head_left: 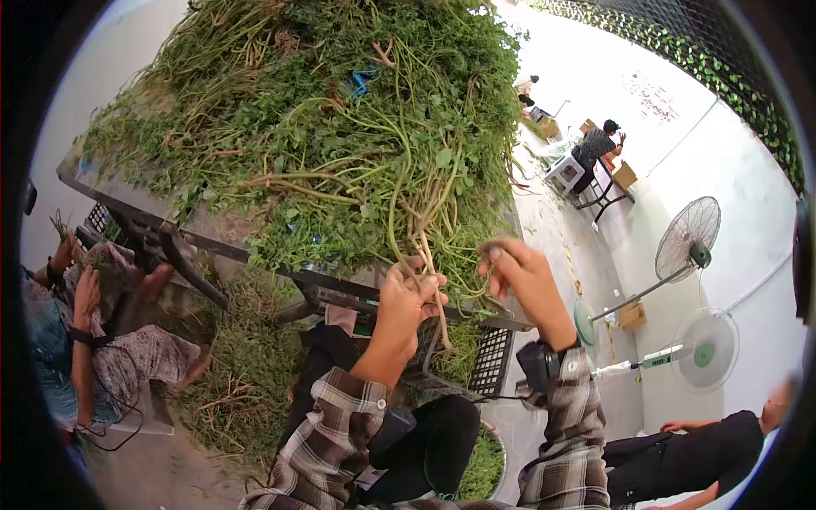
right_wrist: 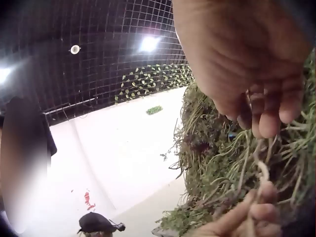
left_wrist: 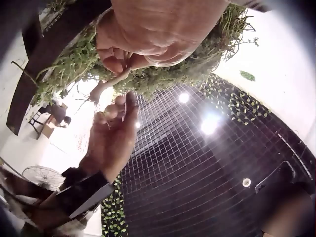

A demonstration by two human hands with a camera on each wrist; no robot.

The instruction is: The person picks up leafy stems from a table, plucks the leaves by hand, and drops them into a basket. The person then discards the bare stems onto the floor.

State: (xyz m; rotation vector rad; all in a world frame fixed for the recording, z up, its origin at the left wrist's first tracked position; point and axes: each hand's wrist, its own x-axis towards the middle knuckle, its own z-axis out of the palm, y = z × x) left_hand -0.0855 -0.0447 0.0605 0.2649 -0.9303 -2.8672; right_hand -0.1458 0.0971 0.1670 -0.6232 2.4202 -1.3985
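A leafy plant stem with a thick pale root end (head_left: 444, 327) is gripped in my left hand (head_left: 404, 310), at the near edge of the heaped table. In the left wrist view, that root end (left_wrist: 101, 90) pokes out past the thumb and fingers. My right hand (head_left: 529, 285) is just to the right, fingers bent toward thin green stems. In the right wrist view, the right hand's fingers (right_wrist: 269, 118) hang over the stem (right_wrist: 264, 170) coming from my left hand; I cannot tell whether they pinch a strand.
A big heap of green plants (head_left: 340, 144) covers the table (head_left: 212, 229), with a blue strip (head_left: 361, 82) on it. Below are a black crate (head_left: 491, 361), a tub of greens (head_left: 484, 463) and a floor pile (head_left: 242, 382). People sit left and far right; fans (head_left: 688, 238) stand right.
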